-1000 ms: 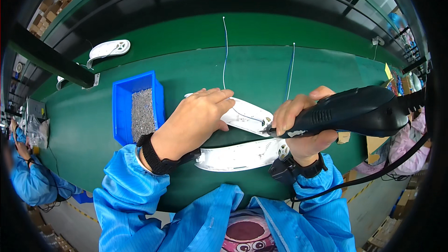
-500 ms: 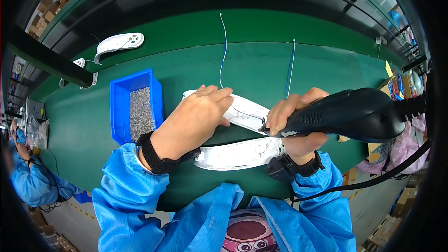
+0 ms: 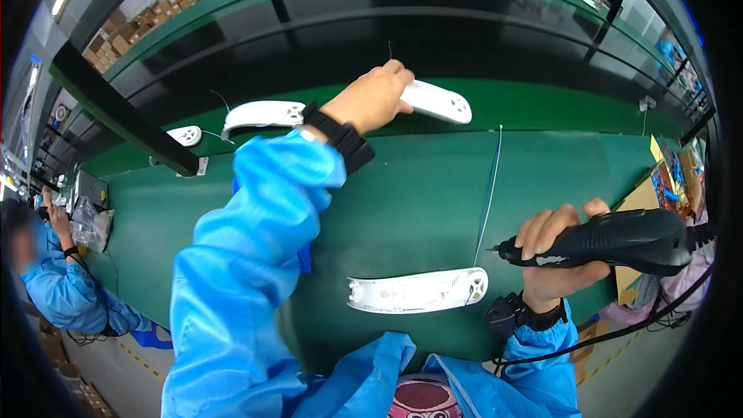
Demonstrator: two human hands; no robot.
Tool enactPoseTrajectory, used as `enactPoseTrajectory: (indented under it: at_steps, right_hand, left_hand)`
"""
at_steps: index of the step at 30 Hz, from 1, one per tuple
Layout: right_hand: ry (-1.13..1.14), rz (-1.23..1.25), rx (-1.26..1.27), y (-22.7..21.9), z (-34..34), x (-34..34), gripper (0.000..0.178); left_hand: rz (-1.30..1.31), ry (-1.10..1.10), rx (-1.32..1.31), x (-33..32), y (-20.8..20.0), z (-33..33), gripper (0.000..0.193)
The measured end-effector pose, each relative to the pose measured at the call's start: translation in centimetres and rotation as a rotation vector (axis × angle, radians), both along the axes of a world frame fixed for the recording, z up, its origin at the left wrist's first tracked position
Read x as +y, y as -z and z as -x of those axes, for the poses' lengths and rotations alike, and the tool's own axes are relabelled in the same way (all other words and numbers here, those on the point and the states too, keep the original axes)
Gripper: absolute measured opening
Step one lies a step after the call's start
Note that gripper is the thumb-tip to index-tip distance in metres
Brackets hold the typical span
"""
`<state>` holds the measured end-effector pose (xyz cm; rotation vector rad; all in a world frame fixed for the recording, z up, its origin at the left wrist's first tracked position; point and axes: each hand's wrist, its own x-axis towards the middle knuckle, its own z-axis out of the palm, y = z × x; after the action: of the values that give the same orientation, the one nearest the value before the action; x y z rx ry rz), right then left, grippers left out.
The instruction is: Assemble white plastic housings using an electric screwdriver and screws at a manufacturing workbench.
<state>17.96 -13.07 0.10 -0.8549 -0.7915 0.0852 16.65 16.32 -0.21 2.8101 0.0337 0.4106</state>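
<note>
My left hand [image 3: 370, 99] reaches to the far green ledge, its fingers closed on the end of a white curved plastic housing [image 3: 441, 102]. In my right hand [image 3: 553, 251] is a black corded electric screwdriver [image 3: 631, 241], held level over the right of the table, bit to the left and touching nothing. A second white housing [image 3: 414, 292] lies hollow side up near the front edge; a thin white and blue cable [image 3: 491, 186] runs from its round right end across the table.
Two more white housings [image 3: 263, 114] [image 3: 186, 136] rest at the far left, near a dark post [image 3: 128, 112]. My left sleeve hides most of a blue bin [image 3: 305, 258]. An open carton [image 3: 646, 186] stands at the right. A co-worker in blue [image 3: 70, 286] sits left.
My left hand has carried one housing with its cable from the middle to the far ledge. My right hand has drawn the screwdriver right, off the housing. The view has tipped upward.
</note>
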Motion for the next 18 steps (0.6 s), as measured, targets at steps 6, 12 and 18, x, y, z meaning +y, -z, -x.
enactPoseTrajectory:
  at_steps: [6,12,18]
  right_hand:
    - [-0.003,0.033,-0.065,0.6,-0.2,0.4,0.073]
    - [0.022,0.066,-0.055,0.7,-0.3,0.8,0.072]
    - [0.054,0.133,-0.082,0.6,-0.4,0.7,0.072]
  left_hand:
    - [-0.172,-0.153,-0.029,6.0,-2.1,0.8,0.055]
    - [-0.708,-0.669,0.333,16.5,-3.9,11.5,0.029]
    - [-0.817,-0.923,0.721,23.3,5.3,20.3,0.022]
